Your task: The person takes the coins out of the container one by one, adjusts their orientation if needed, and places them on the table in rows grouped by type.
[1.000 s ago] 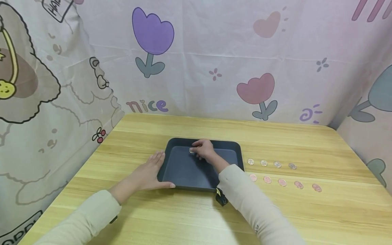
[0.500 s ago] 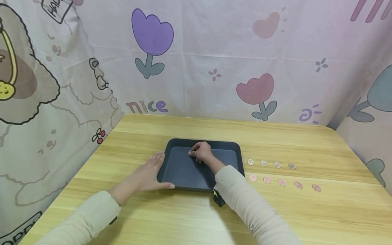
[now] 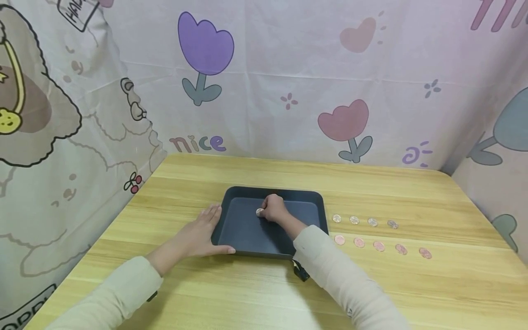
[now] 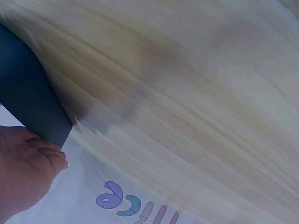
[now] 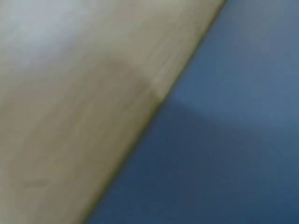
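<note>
A dark rectangular tray [image 3: 247, 233] lies on the wooden table in the head view. My left hand [image 3: 202, 233] rests against its left side with straight fingers, the thumb along the near rim. In the left wrist view, that hand [image 4: 28, 170] touches the outer wall of the tray [image 4: 39, 105]. Over the tray's inside, my right hand [image 3: 274, 209] pinches a silver coin [image 3: 259, 212] between thumb and finger. Part of the coin is hidden by the fingertips. The right wrist view shows the tray's surface [image 5: 224, 154] but no hand.
Right of the tray, several silver coins [image 3: 354, 220] form a row on the table [image 3: 231, 293]. Nearer, several copper-coloured coins [image 3: 379, 246] form another row. A black wrist device [image 3: 301, 271] hangs under the right sleeve. A printed cloth [image 3: 264, 91] stands behind the table.
Inside the tray, my right hand has moved slightly nearer to me with the silver coin, which now shows more than half a second ago. The left hand and the tray have not moved.
</note>
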`<state>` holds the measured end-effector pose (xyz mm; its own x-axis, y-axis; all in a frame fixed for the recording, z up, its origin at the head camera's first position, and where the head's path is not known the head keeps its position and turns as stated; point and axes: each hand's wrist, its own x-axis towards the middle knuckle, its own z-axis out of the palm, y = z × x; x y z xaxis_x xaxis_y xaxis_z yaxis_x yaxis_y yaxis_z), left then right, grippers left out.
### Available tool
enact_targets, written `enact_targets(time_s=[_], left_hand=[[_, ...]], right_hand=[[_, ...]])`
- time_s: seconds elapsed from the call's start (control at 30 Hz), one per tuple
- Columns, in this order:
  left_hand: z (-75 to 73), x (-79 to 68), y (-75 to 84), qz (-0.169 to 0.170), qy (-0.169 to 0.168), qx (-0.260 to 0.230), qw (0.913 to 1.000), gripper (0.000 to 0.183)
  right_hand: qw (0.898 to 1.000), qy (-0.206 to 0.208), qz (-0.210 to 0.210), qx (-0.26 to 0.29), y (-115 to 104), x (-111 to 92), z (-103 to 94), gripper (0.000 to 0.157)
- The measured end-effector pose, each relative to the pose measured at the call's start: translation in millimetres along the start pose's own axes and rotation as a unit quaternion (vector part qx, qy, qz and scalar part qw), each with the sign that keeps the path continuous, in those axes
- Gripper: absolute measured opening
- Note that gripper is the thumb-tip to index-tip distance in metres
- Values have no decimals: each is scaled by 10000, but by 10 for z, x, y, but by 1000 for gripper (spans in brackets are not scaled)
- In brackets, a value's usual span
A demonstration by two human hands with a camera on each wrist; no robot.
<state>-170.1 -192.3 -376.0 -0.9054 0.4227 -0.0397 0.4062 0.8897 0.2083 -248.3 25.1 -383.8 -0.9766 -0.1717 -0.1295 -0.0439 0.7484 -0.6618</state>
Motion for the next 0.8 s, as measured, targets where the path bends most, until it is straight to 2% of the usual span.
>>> enact_targets(time_s=[0.17,0.37,0.5,0.8], left_hand=[[-5,2,7,46,36,18,10000,118],[-15,-3,20,93,59,43,9999,117],[-16,-5,19,101,45,108,9999,117],[-5,9,6,81,2,210,9997,118]], right_hand=[[9998,-6,140,143,74,-82,-57,19],[9979,-151,262,578,176,-209,-168,27],[9946,-154,418,942,221,-291,-255,24],[9860,-55,456,1604,304,-431,-455,16]])
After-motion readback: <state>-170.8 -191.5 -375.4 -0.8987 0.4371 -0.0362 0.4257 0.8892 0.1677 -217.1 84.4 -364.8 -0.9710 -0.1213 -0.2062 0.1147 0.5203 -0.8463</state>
